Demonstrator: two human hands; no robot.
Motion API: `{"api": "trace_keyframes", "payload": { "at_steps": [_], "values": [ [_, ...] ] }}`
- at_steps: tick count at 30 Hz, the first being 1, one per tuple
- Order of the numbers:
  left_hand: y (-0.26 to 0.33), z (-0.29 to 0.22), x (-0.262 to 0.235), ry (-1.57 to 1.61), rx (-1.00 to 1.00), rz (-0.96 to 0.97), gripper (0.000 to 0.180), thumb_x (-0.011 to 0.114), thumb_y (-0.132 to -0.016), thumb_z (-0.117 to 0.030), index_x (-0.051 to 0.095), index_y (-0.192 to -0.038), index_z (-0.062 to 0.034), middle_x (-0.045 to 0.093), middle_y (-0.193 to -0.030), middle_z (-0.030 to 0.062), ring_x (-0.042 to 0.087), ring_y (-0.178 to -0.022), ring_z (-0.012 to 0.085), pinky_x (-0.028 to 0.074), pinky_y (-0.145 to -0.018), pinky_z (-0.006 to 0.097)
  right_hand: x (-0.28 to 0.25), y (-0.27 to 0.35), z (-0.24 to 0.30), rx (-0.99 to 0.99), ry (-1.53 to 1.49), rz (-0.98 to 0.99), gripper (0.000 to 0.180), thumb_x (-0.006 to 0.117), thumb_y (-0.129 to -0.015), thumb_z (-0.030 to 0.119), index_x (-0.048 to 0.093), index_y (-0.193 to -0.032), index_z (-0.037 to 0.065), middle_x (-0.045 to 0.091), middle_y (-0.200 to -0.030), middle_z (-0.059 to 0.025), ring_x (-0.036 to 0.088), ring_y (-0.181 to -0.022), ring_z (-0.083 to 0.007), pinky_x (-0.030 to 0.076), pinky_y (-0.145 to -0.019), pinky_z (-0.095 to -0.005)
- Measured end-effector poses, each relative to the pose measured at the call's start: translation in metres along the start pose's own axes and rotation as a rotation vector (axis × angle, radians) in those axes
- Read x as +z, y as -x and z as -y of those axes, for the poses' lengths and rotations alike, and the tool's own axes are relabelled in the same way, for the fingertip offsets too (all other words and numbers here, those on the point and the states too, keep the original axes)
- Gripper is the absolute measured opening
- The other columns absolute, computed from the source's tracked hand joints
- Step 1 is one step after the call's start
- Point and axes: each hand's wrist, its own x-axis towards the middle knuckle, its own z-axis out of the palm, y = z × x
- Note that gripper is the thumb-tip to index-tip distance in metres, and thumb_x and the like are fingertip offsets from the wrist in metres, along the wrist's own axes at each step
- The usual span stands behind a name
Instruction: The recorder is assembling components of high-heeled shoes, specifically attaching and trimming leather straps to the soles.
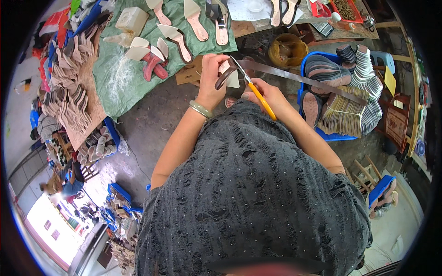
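Observation:
My left hand is closed around a shoe piece with a dark brown edge and a pale part beside it, held up in front of my chest. From this piece a long flat brown strip runs off to the right, over the soles in the blue crate. My right hand grips a tool with a yellow-orange handle and a slim metal end. The metal end points up and left, against or very near the strip where it meets the shoe piece. Whether it touches, I cannot tell.
A green-covered table at far left bears white-and-pink shoe parts and a pair of red shoe pieces. Right stands a blue crate of bundled soles, near a yellow bucket. Farther left, a person is visible.

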Motion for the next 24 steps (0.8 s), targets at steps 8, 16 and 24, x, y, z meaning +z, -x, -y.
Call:
{"api": "trace_keyframes", "payload": {
  "at_steps": [8,16,24],
  "values": [
    [0.001,0.013,0.006,-0.09,0.024,-0.021,0.037,0.06,-0.075,0.001,0.049,-0.11,-0.0035,0.048,-0.099,0.0136,0.05,-0.093,0.0288,0.043,-0.082,0.034,0.01,-0.025,-0.025,-0.198,0.022,-0.007,0.065,0.064,-0.084,0.045,0.039,-0.126,0.003,0.062,-0.1,-0.018,0.062,-0.095,-0.0302,0.047,-0.08,-0.0364],
    [0.003,0.014,0.013,-0.101,0.047,-0.074,0.039,0.06,-0.073,0.002,0.049,-0.11,-0.0032,0.048,-0.099,0.014,0.049,-0.095,0.0297,0.042,-0.083,0.035,0.01,-0.026,-0.022,-0.175,-0.046,-0.033,0.063,0.064,-0.084,0.045,0.039,-0.124,0.003,0.06,-0.091,-0.0145,0.059,-0.083,-0.0239,0.046,-0.076,-0.0331],
    [0.008,0.003,0.012,-0.134,0.062,-0.067,0.043,0.064,-0.07,0.0,0.05,-0.11,-0.0042,0.048,-0.098,0.0144,0.05,-0.092,0.0312,0.043,-0.08,0.036,0.006,-0.016,-0.021,-0.12,-0.116,0.092,0.059,0.06,-0.09,0.036,0.034,-0.129,0.001,0.058,-0.099,-0.0142,0.058,-0.088,-0.019,0.046,-0.079,-0.0309]
  ]
}}
